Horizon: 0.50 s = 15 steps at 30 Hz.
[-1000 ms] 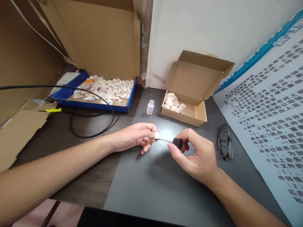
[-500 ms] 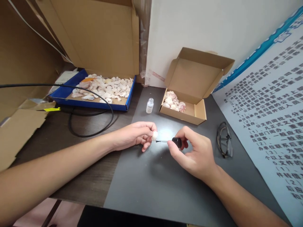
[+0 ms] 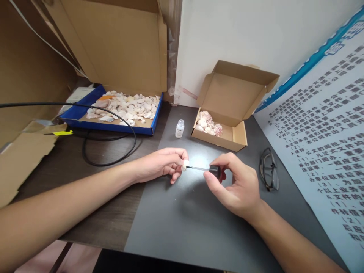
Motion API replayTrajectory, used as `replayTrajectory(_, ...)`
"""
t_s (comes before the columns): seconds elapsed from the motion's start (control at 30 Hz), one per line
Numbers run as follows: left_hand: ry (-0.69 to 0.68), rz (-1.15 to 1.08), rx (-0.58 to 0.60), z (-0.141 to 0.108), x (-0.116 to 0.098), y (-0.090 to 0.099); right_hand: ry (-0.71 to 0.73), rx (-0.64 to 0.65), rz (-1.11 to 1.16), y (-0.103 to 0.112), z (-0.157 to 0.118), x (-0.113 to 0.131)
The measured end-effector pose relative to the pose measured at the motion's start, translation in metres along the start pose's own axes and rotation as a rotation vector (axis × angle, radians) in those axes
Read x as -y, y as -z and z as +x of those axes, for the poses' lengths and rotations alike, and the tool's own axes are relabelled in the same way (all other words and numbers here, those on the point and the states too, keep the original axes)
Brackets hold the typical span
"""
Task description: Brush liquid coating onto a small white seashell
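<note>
Between its thumb and fingers, my left hand (image 3: 166, 163) pinches a small white ribbed seashell (image 3: 185, 165) above the grey mat. My right hand (image 3: 234, 182) grips the black cap of a small applicator brush (image 3: 215, 171). The brush's thin stem runs leftward, and its dark tip touches the shell's face. Behind the hands stands a small open glass bottle (image 3: 179, 129) with a printed label, upright and uncapped.
A blue-sided box (image 3: 119, 128) of many pale shells stands at the back left. A smaller cardboard box (image 3: 218, 141) with several shells is behind my right hand. Glasses (image 3: 269, 169) lie at right; a black cable (image 3: 109, 163) loops at left. A printed sheet (image 3: 318, 151) borders the right.
The shell has tilted in my left fingers. My right hand has shifted slightly right, and more of the brush stem shows, with the tip now on the shell.
</note>
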<state>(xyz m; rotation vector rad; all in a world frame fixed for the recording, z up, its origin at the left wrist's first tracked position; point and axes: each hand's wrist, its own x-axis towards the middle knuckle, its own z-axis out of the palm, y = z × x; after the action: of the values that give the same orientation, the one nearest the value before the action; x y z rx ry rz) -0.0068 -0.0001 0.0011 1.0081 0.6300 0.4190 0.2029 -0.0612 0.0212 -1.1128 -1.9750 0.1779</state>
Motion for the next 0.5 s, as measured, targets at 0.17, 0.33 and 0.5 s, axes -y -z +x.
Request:
replayTrajectory(0.17,0.001,0.005,0.002,0.0002,0.0003,0.0003,-0.018,0.024,0.001,-0.0001,-0.0005,-0.0017)
replayTrajectory(0.33,0.000,-0.005,0.015,0.0005,0.0016,0.0023,0.003,-0.001,-0.014,0.0001,-0.0005,-0.0036)
replayTrajectory(0.5,-0.003,-0.001,0.013,0.0008,0.0024,0.0032,-0.061,0.025,-0.042,-0.0011,-0.0009,-0.0040)
